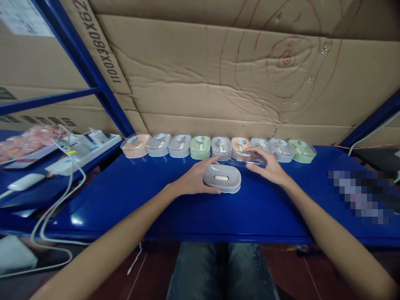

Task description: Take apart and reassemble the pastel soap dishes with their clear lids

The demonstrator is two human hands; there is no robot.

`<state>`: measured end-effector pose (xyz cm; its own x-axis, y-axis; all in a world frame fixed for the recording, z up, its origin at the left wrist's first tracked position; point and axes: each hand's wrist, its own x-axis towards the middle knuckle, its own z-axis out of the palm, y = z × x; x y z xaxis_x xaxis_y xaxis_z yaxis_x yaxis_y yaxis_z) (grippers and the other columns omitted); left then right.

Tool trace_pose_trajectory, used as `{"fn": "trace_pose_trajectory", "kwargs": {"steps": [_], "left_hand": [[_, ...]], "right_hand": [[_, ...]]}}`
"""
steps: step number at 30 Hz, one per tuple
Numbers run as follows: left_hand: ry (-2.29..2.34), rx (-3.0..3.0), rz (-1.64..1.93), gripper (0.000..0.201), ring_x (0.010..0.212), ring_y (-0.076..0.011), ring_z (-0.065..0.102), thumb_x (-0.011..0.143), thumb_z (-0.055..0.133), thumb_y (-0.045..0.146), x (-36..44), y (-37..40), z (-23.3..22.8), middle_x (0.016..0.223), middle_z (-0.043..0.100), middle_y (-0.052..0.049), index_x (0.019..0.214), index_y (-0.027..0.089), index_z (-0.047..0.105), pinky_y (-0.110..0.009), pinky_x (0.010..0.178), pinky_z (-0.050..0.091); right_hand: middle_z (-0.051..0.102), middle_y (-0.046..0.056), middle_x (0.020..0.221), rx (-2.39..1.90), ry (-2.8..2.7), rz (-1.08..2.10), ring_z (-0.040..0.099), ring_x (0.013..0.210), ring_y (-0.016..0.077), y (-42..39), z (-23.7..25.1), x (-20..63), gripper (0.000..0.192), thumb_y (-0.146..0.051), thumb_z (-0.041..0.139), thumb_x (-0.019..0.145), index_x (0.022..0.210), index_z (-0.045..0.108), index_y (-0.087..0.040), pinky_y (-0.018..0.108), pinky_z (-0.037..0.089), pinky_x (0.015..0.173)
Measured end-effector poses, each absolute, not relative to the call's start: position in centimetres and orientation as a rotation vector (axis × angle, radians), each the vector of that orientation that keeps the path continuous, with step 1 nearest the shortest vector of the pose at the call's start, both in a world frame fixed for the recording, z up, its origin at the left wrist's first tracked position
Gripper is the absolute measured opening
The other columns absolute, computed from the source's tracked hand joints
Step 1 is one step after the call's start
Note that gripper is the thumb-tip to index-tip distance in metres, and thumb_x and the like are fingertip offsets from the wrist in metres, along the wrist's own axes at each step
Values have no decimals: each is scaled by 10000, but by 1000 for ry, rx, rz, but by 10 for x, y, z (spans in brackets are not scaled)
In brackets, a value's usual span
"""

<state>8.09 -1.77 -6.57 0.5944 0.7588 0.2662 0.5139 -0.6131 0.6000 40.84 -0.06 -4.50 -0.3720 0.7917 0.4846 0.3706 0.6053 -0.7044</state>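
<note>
Left hand [195,179] steadies grey case [222,178] on blue table [125,200], grip loosely cupping its left end. Right hand [269,166] pinches clear lid [245,158] just behind case, tilted. Row of closed cases [200,146] against cardboard wall [200,83].

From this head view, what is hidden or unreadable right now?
- Pixelated patch on the blue shelf: whatever lies there is masked.
- Orange packets at far left: blurred, cut by the edge.
- Clear lid in the right hand: partly covered by fingers.
- Round labels on the row of boxes: too small to read.
</note>
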Motion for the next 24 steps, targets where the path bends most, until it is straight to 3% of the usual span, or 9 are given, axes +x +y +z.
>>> {"fn": "trace_pose_trajectory", "kwargs": {"steps": [6,11,14,18,24], "left_hand": [[1048,2426,618,981,1484,-413,537,743,946,678,70,-13,-62,1559,585,-135,1567,303,571,-610,1272,415],[1058,2423,594,988,1428,-409,566,712,958,679,65,-11,-57,1506,602,-130,1550,303,592,-604,1228,448],[1032,2433,580,959,1376,-391,600,728,944,670,65,-12,-53,1451,623,-114,1543,304,596,-592,1196,474],[1009,2448,581,919,1367,-381,598,751,934,650,65,-12,-51,1433,629,-112,1532,302,598,-597,1187,481],[997,2457,614,906,1360,-372,603,748,939,625,66,-12,-52,1428,635,-111,1523,299,602,-592,1185,484]], "right_hand": [[803,83,1332,-1059,-2198,707,760,1239,361,3,-21,442,502,-609,844,885,1257,764,-282,580,588,1140],[761,69,1452,-1046,-2302,749,730,1330,332,4,-22,451,667,-571,900,832,1419,721,-309,548,555,1210],[741,75,1487,-1042,-2402,616,709,1355,348,9,-29,457,750,-538,930,793,1475,705,-322,596,527,1228],[777,58,1422,-1061,-2488,425,710,1306,407,14,-37,462,772,-508,962,745,1467,724,-370,715,524,1164],[804,37,1341,-1082,-2455,460,702,1300,438,17,-43,464,819,-425,1014,650,1426,751,-419,770,469,1183]]}}
